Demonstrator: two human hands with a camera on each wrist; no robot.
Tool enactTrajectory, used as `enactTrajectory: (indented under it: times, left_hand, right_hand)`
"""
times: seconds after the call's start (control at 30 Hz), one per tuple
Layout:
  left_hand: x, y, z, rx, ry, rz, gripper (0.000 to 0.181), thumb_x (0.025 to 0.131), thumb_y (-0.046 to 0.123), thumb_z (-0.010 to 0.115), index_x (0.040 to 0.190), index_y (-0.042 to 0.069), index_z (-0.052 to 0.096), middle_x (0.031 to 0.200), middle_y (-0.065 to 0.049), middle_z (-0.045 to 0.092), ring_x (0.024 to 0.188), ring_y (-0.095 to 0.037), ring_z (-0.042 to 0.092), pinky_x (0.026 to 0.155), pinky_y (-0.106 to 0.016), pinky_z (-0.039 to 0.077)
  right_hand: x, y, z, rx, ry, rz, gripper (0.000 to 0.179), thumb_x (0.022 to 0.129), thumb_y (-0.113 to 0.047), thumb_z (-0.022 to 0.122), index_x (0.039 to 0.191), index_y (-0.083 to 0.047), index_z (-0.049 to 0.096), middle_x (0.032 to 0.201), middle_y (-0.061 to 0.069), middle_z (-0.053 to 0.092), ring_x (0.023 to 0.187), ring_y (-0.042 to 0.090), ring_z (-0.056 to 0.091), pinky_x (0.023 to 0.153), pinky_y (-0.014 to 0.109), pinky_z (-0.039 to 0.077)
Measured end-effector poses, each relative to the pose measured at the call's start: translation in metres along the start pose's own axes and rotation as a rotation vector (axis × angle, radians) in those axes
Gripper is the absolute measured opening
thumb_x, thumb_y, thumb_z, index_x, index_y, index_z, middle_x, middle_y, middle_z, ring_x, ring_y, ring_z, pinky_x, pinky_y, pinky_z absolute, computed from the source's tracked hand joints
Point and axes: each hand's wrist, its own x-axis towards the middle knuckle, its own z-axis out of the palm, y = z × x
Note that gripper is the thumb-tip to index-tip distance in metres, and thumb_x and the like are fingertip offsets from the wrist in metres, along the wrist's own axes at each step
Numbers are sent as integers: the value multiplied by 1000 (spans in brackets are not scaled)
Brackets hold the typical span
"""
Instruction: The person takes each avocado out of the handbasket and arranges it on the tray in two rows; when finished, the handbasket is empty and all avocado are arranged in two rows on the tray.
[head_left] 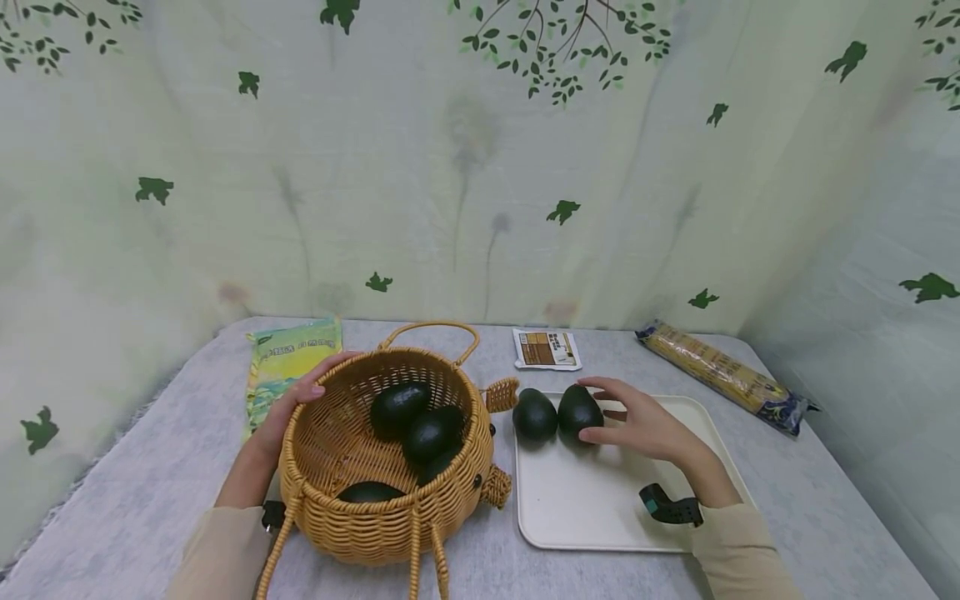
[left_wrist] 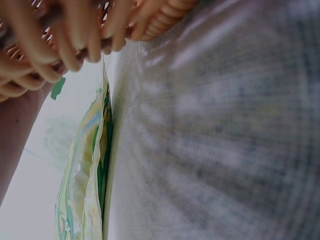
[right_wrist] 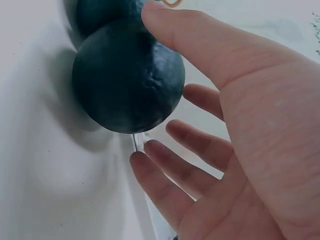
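My left hand (head_left: pixel 300 400) grips the left rim of a round wicker basket (head_left: pixel 360 529), which tilts toward me. Several dark green avocados (head_left: pixel 401 408) lie inside it. Woven fins and small black eyes show on the basket's right side. On a white tray (head_left: pixel 585 517), two more avocados stand side by side. Around the right one (right_wrist: pixel 127 80) my right hand (head_left: pixel 645 421) is spread, the thumb at its near side. In the right wrist view the other fingers (right_wrist: pixel 197 142) are loosely bent, with a gap between them and the fruit. The left wrist view shows the basket's underside weave (left_wrist: pixel 75 35).
A green and yellow bag (head_left: pixel 292 362) lies behind the basket at the left. At the back sits a small white and brown packet (head_left: pixel 547 349). A long golden package (head_left: pixel 723 375) lies at the right, beyond the tray. Printed cloth (head_left: pixel 420 192) hangs around the table.
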Motion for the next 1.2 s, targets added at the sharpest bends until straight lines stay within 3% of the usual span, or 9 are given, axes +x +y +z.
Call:
enactTrajectory:
  times: [0.2,0.47,0.87,1.03,1.2]
  left_hand:
    - [0,0,0,8,-10,21,59,101,20,22,157,31,38,152,6,47,138,-19,50,106,-40,49]
    - [0,-1,1,-17,-23,32,58,101,20,23,158,27,36,152,3,47,138,-21,50,106,-42,49]
    - [-2,0,0,-20,-20,39,58,102,18,23,158,23,34,152,2,48,139,-22,49,107,-41,49]
    - [-2,0,-1,-35,-24,37,58,101,17,23,157,24,37,152,1,48,138,-22,49,108,-39,48]
    - [-3,-1,-4,-48,-7,24,56,101,16,25,155,26,40,150,1,49,137,-20,50,108,-38,47]
  right_hand:
    - [2,-3,-1,-58,66,-60,74,87,-33,83,149,-8,50,154,16,48,142,41,46,111,53,45]
    - [3,-21,-1,-82,188,-124,64,90,-27,81,145,-8,56,148,14,55,139,34,51,108,44,49]
    - [10,-59,10,-22,196,-208,60,91,-19,79,146,-10,57,149,10,55,138,32,53,105,39,51]
    - [15,-69,15,11,188,-240,57,92,-19,79,145,-15,58,147,9,57,137,28,54,106,42,50]
    - [20,-77,20,29,192,-243,56,93,-19,78,144,-12,58,146,9,58,136,29,54,107,40,50]
